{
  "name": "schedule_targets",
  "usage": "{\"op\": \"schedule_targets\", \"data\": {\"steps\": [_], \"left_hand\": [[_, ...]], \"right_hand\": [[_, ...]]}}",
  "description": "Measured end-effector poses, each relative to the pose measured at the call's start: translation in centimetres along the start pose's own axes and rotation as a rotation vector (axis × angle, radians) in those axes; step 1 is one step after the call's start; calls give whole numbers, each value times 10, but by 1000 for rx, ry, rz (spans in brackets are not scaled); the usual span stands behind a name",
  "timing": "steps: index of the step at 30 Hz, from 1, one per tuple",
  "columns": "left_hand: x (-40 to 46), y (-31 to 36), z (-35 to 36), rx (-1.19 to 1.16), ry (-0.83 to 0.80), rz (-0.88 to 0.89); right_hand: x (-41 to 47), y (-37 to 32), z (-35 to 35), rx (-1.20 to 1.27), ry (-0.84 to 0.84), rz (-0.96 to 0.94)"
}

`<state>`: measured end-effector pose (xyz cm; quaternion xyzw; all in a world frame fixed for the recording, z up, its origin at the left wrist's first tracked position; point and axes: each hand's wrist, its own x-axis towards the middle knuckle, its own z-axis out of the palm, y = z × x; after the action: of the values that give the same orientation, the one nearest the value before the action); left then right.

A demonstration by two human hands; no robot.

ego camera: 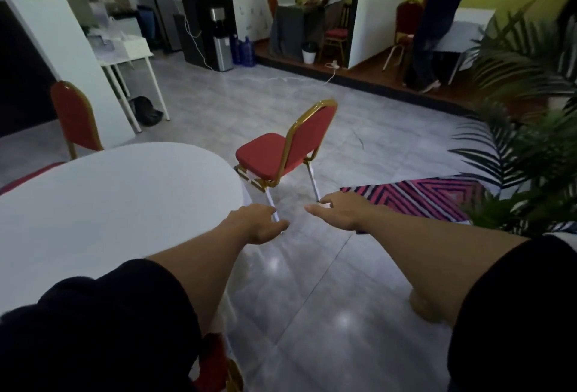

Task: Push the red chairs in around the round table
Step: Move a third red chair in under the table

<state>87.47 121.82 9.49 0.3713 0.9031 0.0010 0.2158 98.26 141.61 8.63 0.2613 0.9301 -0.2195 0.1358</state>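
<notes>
Empty hands [262, 224] before red chair [288, 148]

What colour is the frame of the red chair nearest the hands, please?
Gold, seen in the head view around the chair back.

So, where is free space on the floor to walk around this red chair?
Bare grey floor lies beyond the red chair and in front of both hands, left hand, right hand. It is crowded left by the round table and right by rug and plants.
</notes>
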Motion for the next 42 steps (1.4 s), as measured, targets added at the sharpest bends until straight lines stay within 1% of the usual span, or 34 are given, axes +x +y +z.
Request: {"op": "schedule_targets", "data": {"steps": [5,11,13,19,26,32,36,42], "left_hand": [[66,24,-21,-14,13,-32],[156,64,-53,-93,79,-61],[181,71,-62,-132,109,-83],[260,90,-89,-163,107,-130],[371,88,-126,-146,113,-118],[460,89,-168,-150,104,-102],[509,83,-186,-174,130,-80],[570,82,-195,-207,103,-136]], "right_hand": [[64,38,-38,-37,-7,-27],[147,88,-95,-53,-26,-57],[166,97,-109,-52,-21,-75],[231,122,-153,-39,-32,-134],[307,135,-204,-32,-10,-186],[393,146,-247,-3,-2,-145],[444,151,-267,-12,-5,-163],[512,155,-287,-20,-30,-231]]}}
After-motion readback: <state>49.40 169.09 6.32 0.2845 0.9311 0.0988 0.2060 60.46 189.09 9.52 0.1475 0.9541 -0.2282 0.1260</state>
